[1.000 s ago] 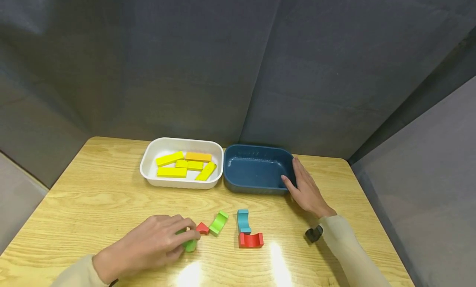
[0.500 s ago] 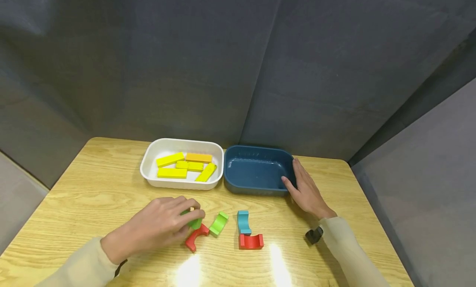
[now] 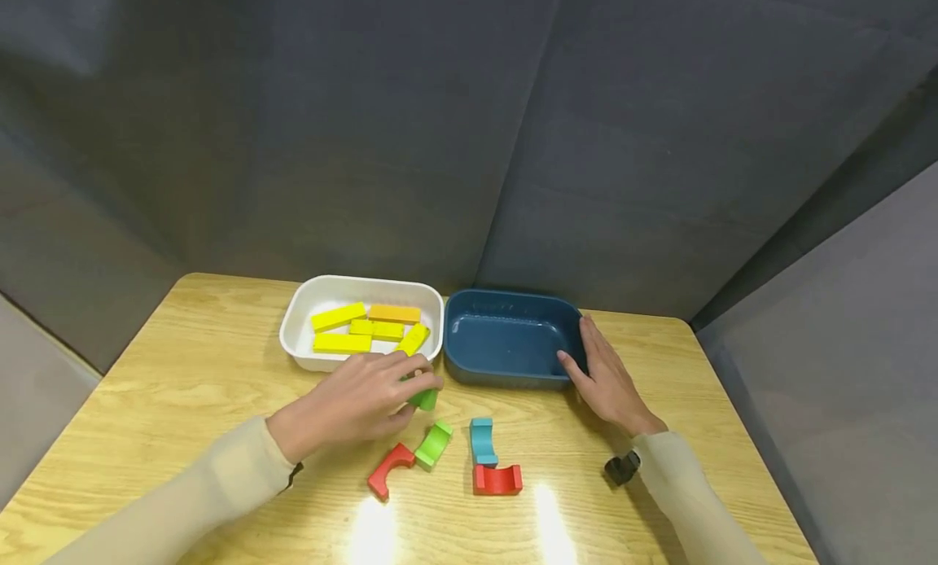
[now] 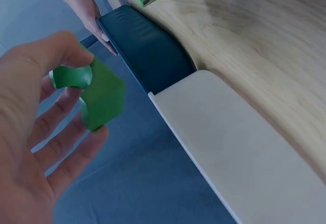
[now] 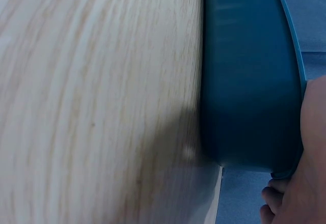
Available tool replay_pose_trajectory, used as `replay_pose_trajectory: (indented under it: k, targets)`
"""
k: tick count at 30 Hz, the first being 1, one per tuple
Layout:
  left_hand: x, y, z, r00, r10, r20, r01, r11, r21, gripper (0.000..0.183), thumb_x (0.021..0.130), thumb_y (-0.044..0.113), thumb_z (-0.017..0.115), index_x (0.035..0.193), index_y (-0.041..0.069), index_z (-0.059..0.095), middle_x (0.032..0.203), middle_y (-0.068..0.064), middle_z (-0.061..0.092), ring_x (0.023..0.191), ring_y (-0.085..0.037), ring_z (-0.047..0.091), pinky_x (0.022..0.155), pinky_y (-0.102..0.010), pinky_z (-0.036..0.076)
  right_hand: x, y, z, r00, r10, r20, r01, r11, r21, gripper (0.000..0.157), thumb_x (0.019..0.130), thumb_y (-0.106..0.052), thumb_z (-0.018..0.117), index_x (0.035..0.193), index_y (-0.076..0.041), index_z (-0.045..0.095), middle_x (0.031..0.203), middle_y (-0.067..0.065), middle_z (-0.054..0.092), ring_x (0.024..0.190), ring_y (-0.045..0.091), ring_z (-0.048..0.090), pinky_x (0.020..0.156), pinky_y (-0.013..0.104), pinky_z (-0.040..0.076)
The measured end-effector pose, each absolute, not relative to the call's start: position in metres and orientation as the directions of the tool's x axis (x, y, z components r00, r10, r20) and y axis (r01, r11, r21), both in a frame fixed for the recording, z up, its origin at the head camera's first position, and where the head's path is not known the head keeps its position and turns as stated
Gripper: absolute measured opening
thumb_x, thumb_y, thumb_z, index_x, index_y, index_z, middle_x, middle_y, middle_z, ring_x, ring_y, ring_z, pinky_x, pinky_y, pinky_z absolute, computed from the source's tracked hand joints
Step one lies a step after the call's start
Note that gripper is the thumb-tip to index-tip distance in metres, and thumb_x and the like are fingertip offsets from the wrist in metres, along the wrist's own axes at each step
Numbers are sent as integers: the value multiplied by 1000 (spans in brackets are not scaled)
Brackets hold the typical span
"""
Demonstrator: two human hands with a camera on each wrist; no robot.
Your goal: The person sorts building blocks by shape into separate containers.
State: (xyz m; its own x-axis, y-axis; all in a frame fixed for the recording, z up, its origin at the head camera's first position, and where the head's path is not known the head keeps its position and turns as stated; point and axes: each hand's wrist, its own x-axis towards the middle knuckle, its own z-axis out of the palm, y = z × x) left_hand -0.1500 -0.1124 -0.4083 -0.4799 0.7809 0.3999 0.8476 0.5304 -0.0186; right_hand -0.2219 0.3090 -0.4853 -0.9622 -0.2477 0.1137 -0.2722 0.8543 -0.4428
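Note:
My left hand (image 3: 359,398) holds a green arch-shaped toy block (image 4: 104,94) between thumb and fingertips, raised just in front of the white bin (image 3: 288,337). In the left wrist view, the block's curved notch faces the palm. My right hand (image 3: 608,390) grips the right end of the dark blue bin (image 3: 506,380), thumb over the rim and fingers along the outside. Below the left hand lie a light green arch block (image 3: 434,444) and a red arch block (image 3: 388,470). A blue arch block (image 3: 482,441) and another red arch block (image 3: 498,480) touch to their right.
Several yellow blocks (image 3: 342,343) and an orange block (image 3: 394,313) lie in the white bin, which stands right beside the blue one. Both are near the far edge of the wooden table (image 3: 183,370). Dark grey curtain (image 3: 381,142) hangs behind.
My left hand has lifted the green block and carried it away from me and rightward, uncovering the red arch block on the left. The right hand stays at the blue bin.

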Motion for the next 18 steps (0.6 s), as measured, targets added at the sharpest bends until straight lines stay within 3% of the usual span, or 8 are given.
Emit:
replay_pose_trajectory:
  k: [9, 18]
  targets:
    - [-176, -84, -408, -478, 763, 435, 847, 532, -4, 43, 87, 13, 85, 127, 20, 71, 119, 2, 71, 98, -16, 71, 61, -23, 56, -219, 309, -484, -962, -247, 114, -272, 856, -439, 85, 114, -52, 44, 172, -4, 5, 181, 13, 2, 164, 43, 11, 129, 67, 15]
    - [-202, -66, -406, -497, 754, 429, 835, 550, 2, 39, 89, 15, 82, 126, 20, 71, 116, 2, 69, 82, -15, 65, 54, -17, 42, -221, 308, -482, -961, -254, 115, -278, 854, -439, 85, 114, -51, 44, 172, -3, 6, 180, 15, 2, 164, 43, 11, 129, 66, 15]
